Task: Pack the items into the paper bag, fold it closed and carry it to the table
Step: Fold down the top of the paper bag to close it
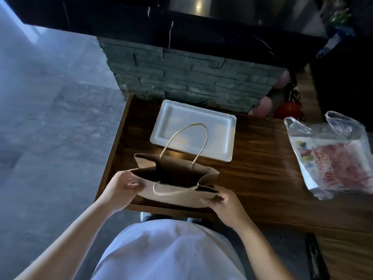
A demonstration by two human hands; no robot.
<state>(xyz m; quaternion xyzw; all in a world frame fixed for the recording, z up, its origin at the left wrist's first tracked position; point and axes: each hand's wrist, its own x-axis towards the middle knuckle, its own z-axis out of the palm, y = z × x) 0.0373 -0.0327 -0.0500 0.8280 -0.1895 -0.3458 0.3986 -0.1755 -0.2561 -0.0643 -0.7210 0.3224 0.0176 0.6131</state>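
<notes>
A brown paper bag (177, 194) with cord handles stands open at the near left corner of a dark wooden table (262, 174). Its inside is dark and I cannot tell what it holds. My left hand (121, 188) grips the bag's near rim at the left end. My right hand (224, 201) grips the same rim at the right end. One cord handle arches up over a white foam tray (214, 128) that lies just behind the bag. The other handle hangs down the near side.
A clear plastic bag (331, 156) with red printed packaging inside lies at the table's right. A grey stacked-stone wall (191, 77) rises behind the table. Red and pink round objects (286, 110) sit at the back right. Grey tiled floor spreads to the left.
</notes>
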